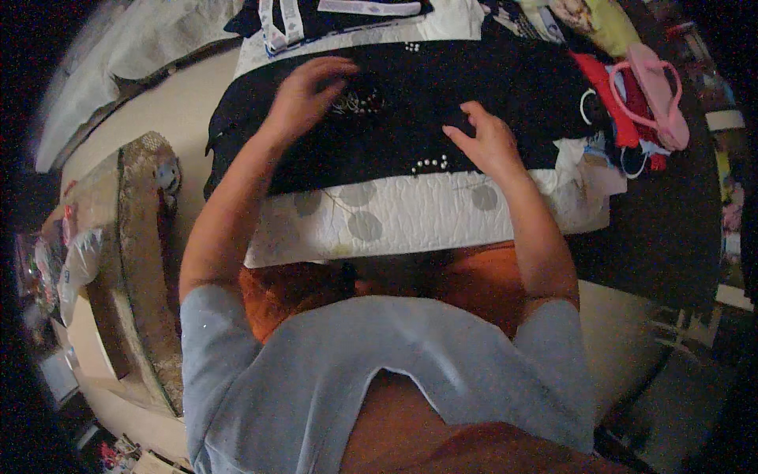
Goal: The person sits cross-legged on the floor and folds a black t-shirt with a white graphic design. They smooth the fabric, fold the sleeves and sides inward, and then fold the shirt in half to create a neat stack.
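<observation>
A black cloth (395, 130), perhaps a garment, lies spread across a white quilted pad (426, 209) printed with grey discs. Near its middle is a cluster of small shiny beads (359, 103). A short row of white beads (430, 164) shows at the near edge, and a few more white beads (412, 47) at the far edge. My left hand (308, 95) hovers beside the shiny cluster, slightly blurred, its thumb and fingers apart and nothing visible in them. Over the right part of the cloth is my right hand (488, 141), thumb and forefinger apart, also holding nothing visible.
Pink strapped slippers (654, 95) lie at the right on red fabric (598, 99). Behind the cloth are white printed strips (288, 24) and folded fabrics. A lace-trimmed cover (142, 268) stands on the left, and a grey padded piece (126, 63) lies at the far left.
</observation>
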A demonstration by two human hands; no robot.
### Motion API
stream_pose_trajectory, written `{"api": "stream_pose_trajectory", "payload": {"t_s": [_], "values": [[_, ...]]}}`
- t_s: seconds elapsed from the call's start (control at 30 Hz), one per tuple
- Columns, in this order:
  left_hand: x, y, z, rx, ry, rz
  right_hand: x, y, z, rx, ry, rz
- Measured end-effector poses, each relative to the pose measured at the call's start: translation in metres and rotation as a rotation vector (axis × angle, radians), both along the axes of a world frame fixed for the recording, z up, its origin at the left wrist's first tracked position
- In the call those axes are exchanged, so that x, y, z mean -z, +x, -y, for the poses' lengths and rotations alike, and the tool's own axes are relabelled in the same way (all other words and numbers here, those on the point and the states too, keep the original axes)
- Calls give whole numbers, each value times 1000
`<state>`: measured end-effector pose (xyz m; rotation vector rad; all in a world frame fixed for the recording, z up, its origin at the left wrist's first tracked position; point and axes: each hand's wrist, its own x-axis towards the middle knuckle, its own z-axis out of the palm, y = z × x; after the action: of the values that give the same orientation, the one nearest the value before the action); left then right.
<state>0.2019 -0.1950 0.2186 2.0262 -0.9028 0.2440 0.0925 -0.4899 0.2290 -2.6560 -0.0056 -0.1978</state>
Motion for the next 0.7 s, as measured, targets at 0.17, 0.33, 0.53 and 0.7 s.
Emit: {"api": "stream_pose_trajectory", "payload": {"t_s": [0.17,0.33,0.53,0.7], "values": [[-2,-7,77,229,103,211,4,-16,-3,-348,70,264],[-14,-24,88,348,251,140,-16,-41,6,-470,-123,321],[6,-34,69,382,276,205,22,-39,37,-388,-117,284],[11,-49,72,203,66,-185,17,-41,53,-500,-92,245]]}}
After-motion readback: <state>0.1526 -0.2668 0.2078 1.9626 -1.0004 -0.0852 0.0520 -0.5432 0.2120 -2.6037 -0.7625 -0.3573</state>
